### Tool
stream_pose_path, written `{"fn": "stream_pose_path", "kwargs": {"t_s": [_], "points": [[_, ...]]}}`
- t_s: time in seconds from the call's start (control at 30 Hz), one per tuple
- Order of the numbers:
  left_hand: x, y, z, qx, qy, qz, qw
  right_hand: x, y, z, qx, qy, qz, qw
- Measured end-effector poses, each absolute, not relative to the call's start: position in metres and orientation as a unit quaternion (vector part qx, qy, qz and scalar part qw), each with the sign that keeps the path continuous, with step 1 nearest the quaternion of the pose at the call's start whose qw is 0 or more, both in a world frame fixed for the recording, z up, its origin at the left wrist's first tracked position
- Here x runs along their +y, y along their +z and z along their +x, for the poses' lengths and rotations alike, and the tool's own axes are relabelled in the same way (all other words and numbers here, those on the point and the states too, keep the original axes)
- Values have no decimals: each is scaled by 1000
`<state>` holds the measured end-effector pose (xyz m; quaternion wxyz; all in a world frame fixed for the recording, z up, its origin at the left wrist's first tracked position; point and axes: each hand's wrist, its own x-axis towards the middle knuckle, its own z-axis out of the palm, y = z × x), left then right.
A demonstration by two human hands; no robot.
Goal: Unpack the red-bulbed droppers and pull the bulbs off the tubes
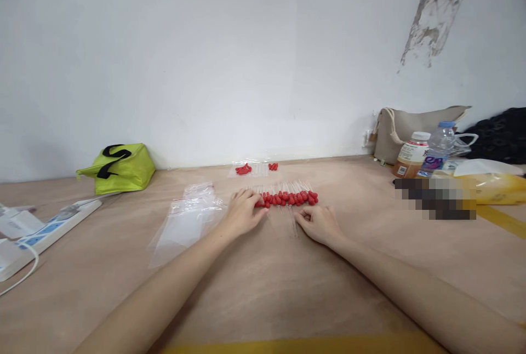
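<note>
A row of small red pieces with thin pale stems [290, 198] lies across the middle of the table, stems pointing to the wall. My left hand [243, 212] rests at the row's left end, thumb and forefinger apart on either side of the end pieces. Several thin clear sticks [294, 222] lie just below the row. Beside them is my right hand [319, 223], its fingers curled and thumb and forefinger pinched together. What is between those fingertips is too small to make out.
Flat clear plastic bags [184, 222] lie left of my left hand. Against the wall are more red pieces [244, 169] on clear plastic. A lime-green bag [127, 167] and a power strip [53, 230] stand left; bottles [412, 154] and a beige bag [386, 137] stand right.
</note>
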<state>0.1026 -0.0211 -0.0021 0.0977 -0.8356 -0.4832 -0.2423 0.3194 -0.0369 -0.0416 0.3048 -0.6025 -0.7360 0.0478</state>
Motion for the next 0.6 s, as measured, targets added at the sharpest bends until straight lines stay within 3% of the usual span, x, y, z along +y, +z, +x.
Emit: {"fn": "stream_pose_path", "kwargs": {"t_s": [0.33, 0.6], "points": [[25, -8, 142, -410, -165, -882, 163, -36, -43, 315, -771, 38, -552, 315], [22, -16, 134, -406, -204, -875, 170, -36, -44, 316, -766, 54, -555, 321]]}}
